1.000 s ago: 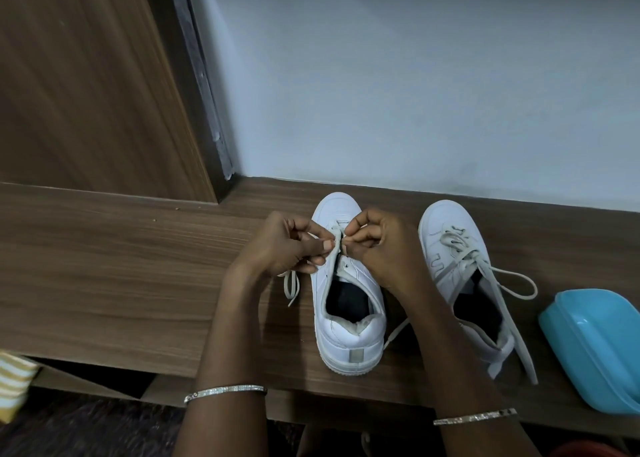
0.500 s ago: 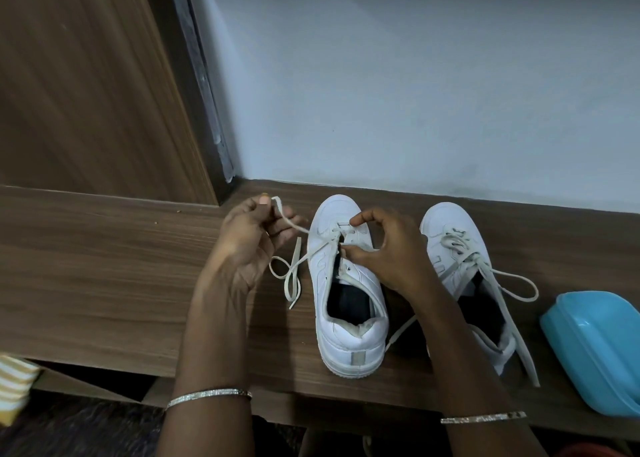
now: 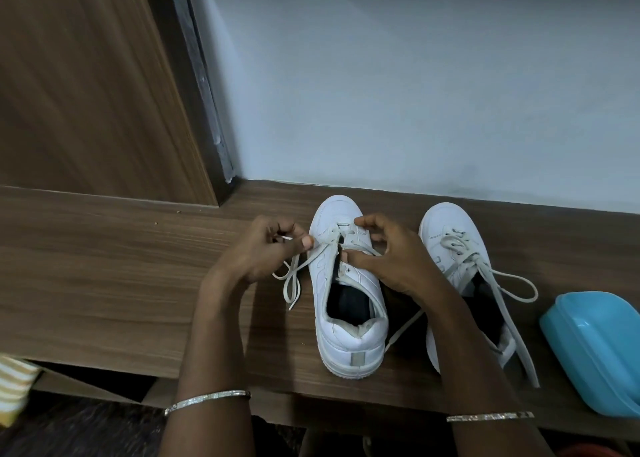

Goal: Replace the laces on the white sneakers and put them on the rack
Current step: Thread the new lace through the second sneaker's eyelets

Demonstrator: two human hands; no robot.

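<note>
Left sneaker (image 3: 350, 340), white, stands upright on the wooden surface (image 3: 104, 283), approx. centre of view, toe to the wall (image 3: 381, 92), heel toward us. We note its lace (image 3: 294, 285) is threaded only thru the eyelets nearest the toe. Below that the throat lies open, dark inside. One lace end runs off left and loops on the surface just beside the shoe. The other end trails out on the right, under the right wrist, betw. the two shoes.

Hands: left grip (image 3: 258, 248) is clenched on the lace, thumb + forefinger pinching it just left of the toe eyelets, and the lace tip pokes out past the thumb. The right grip (image 3: 393, 260) has fingers curled over the left sneaker's right eyelet flap, thumb pressed on the flap's inner edge, forefinger up by the top eyelet. We read it as grasping the shoe, not the lace.

Right sneaker (image 3: 450, 224), also white, same heading, sits just beside the first, partly hidden by the right forearm. The second lace (image 3: 462, 254) is threaded several rows, loose, w/ a loop and a long end lying on the surface.

Blue plastic container (image 3: 595, 352) sits further right at the frame edge, apart from the shoes. Left bangle (image 3: 207, 399) and right bangle (image 3: 490, 416) are thin and silver. Wood-grain panel (image 3: 86, 92) upper left. Striped cloth (image 3: 14, 387) at bottom-left corner.
</note>
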